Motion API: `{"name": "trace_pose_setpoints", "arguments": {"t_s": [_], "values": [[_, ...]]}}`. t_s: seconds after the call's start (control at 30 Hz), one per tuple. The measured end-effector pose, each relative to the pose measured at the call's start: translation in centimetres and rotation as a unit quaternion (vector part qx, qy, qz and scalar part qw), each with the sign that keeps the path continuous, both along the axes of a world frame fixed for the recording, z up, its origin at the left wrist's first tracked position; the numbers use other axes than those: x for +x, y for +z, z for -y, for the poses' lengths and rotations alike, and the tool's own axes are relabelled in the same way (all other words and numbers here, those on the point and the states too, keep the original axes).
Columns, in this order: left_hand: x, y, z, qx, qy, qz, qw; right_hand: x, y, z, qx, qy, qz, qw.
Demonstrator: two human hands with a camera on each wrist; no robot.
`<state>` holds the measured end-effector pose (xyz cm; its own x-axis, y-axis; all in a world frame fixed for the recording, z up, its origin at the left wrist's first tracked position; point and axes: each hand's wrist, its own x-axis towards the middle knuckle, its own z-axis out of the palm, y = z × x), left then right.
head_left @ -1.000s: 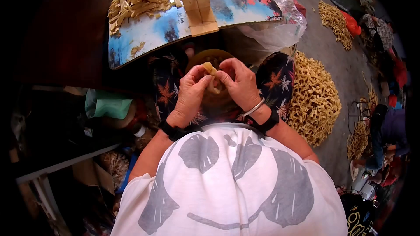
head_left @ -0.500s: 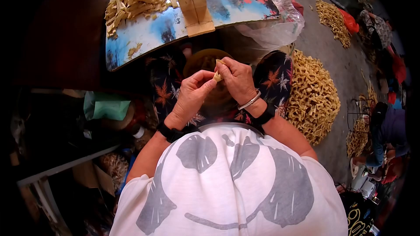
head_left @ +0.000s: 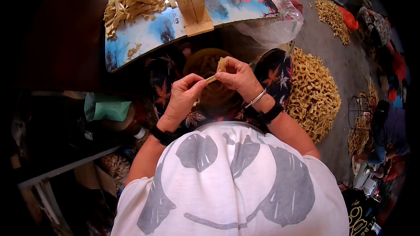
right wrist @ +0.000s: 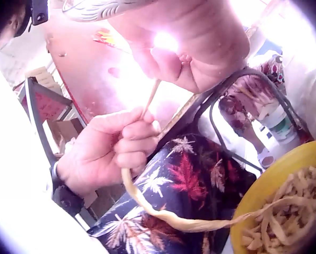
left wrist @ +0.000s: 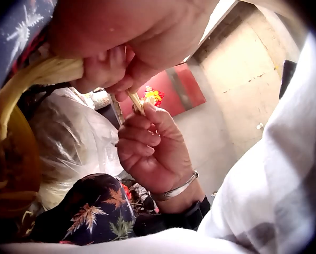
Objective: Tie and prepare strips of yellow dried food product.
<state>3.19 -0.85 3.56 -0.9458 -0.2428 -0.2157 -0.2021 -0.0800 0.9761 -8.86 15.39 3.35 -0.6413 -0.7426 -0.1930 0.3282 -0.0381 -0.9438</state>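
Note:
A pale yellow strip (head_left: 211, 79) is stretched between the two hands over a yellow bowl (head_left: 192, 63). The left hand (head_left: 183, 100) pinches one end between thumb and fingers, and the right hand (head_left: 241, 80) pinches the other. Above the right fingers a bit of the strip sticks up. In the right wrist view, a long tail of the strip (right wrist: 184, 224) hangs from the left hand (right wrist: 107, 148) down into the yellow bowl (right wrist: 248, 203), which holds similar pieces. The left wrist view shows the right hand (left wrist: 158, 151) pinching the strip's thin part (left wrist: 136, 101).
Beyond the bowl stands a painted table (head_left: 153, 35) with a heap of dry strips (head_left: 135, 2) and a wooden block stand (head_left: 195, 14). Clear plastic (head_left: 275, 28) hangs at its right. A large pile of knotted pieces (head_left: 313, 96) lies on the floor at right; another pile (head_left: 332, 19) lies farther off.
The hands have moved slightly apart, and a straight length of strip now shows between them. Half a second ago they were close together around a small bunched piece.

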Motion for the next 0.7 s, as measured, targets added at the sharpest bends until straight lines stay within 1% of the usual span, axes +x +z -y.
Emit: {"name": "trace_pose_setpoints", "arguments": {"t_s": [0.03, 0.13, 0.2, 0.23, 0.3, 0.33, 0.37, 0.4, 0.47, 0.5, 0.6, 0.7], "values": [[0.2, -0.1, 0.1, -0.003, -0.002, 0.005, 1.000, -0.3, -0.2, -0.2, 0.015, -0.002, -0.006, 1.000], [0.0, 0.2, 0.0, 0.049, -0.007, 0.015, 0.999, -0.6, -0.1, -0.2, 0.037, -0.001, -0.023, 0.999], [-0.3, 0.2, 0.1, 0.025, -0.017, 0.014, 0.999, -0.7, 0.6, 0.2, 0.048, 0.013, -0.030, 0.998], [-0.6, 0.2, 0.2, 0.012, -0.022, 0.013, 1.000, -0.8, 0.6, 0.4, 0.057, 0.020, -0.051, 0.997], [-1.3, -0.2, 0.4, -0.021, -0.013, -0.029, 0.999, -0.7, 0.4, 0.8, 0.076, 0.033, -0.093, 0.992], [-1.7, -0.2, 0.2, -0.038, -0.008, -0.049, 0.998, -0.7, 0.5, 1.0, 0.078, 0.030, -0.170, 0.982], [-2.4, -0.2, -0.3, -0.062, 0.035, -0.108, 0.992, -0.6, 0.5, 1.4, 0.079, 0.028, -0.244, 0.966], [-3.0, -0.2, -0.2, -0.096, 0.042, -0.125, 0.987, -0.5, 0.6, 1.8, 0.079, 0.026, -0.317, 0.945], [-3.8, 0.0, 0.3, -0.164, 0.058, -0.155, 0.972, -0.1, 0.9, 2.4, 0.069, 0.038, -0.337, 0.938], [-3.8, 1.4, 0.4, -0.211, 0.046, -0.134, 0.967, -0.1, 0.9, 2.5, 0.073, 0.040, -0.355, 0.931], [-3.8, 2.3, 1.1, -0.318, 0.019, -0.191, 0.928, 0.1, 1.5, 2.7, 0.109, 0.045, -0.385, 0.915], [-3.2, 2.6, 0.4, -0.236, 0.062, -0.169, 0.955, 1.1, 1.8, 2.8, 0.083, 0.028, -0.373, 0.924]]}}
